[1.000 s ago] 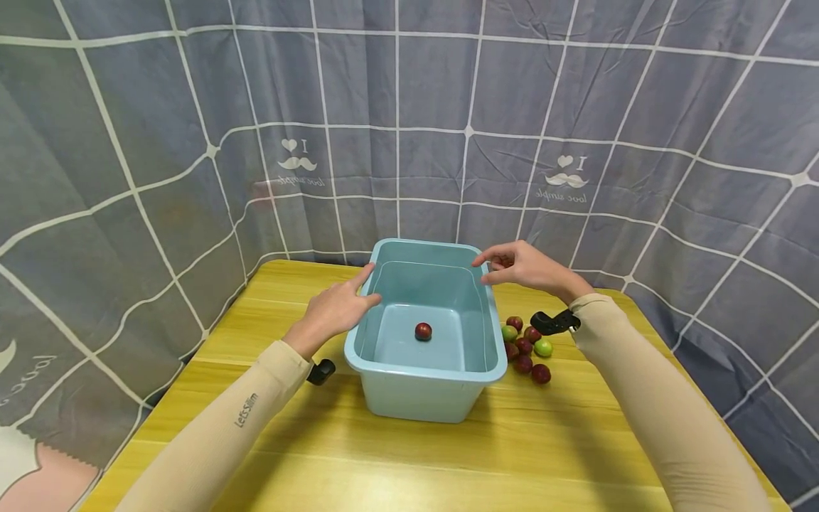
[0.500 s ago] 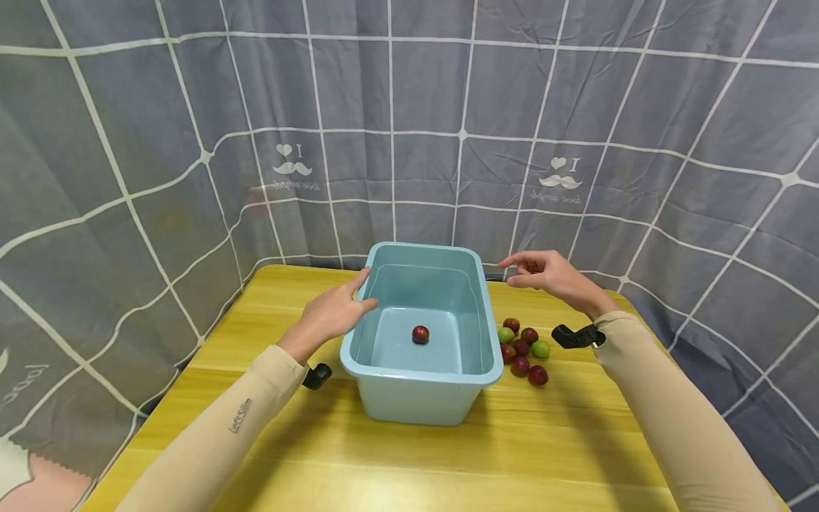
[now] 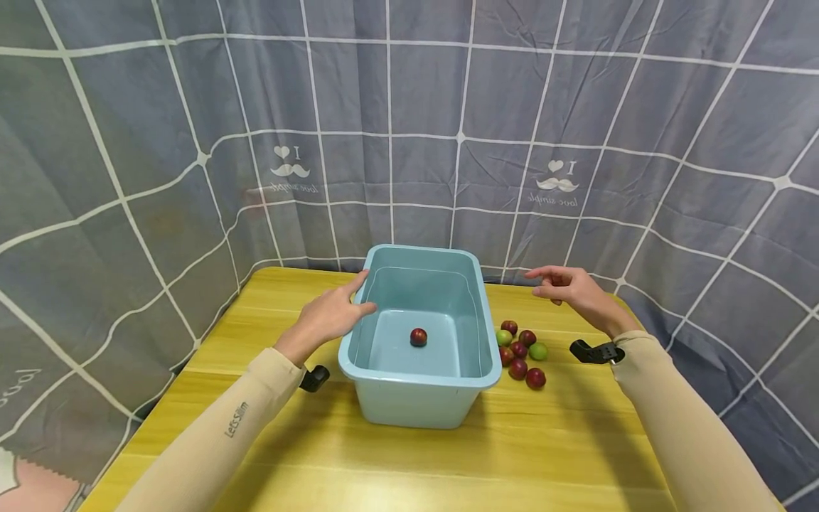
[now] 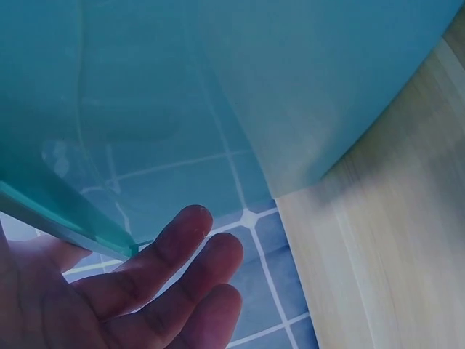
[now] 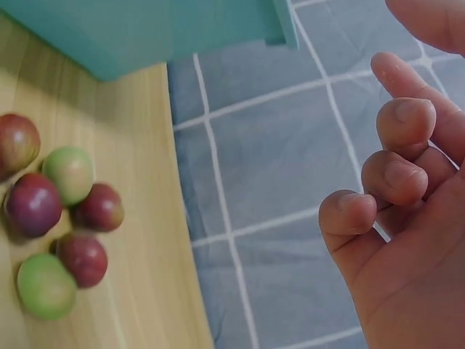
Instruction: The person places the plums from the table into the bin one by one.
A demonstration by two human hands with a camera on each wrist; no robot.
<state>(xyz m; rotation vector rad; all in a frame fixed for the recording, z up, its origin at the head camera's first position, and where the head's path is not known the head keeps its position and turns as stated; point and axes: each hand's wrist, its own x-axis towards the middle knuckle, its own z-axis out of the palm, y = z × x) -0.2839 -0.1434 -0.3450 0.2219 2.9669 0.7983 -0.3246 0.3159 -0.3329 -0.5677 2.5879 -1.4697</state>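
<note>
Left hand [image 3: 330,317] rests flat, fingers straight, against the left rim of the blue tub [image 3: 419,387]; contact appears light. Right hand [image 3: 571,290] hovers loosely curled, holding nothing, above the fruit pile [image 3: 521,353] beside the tub.

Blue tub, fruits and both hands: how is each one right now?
blue tub: upright, open-topped, on the table.
fruit in tub: one, lying on the bottom.
fruit pile: red and green, on the table beside the tub.
left hand: touching the tub's rim.
right hand: empty, off the tub.

Grey grid-patterned curtain [image 3: 409,107] surrounds yellow wooden table [image 3: 409,462]; even light.
</note>
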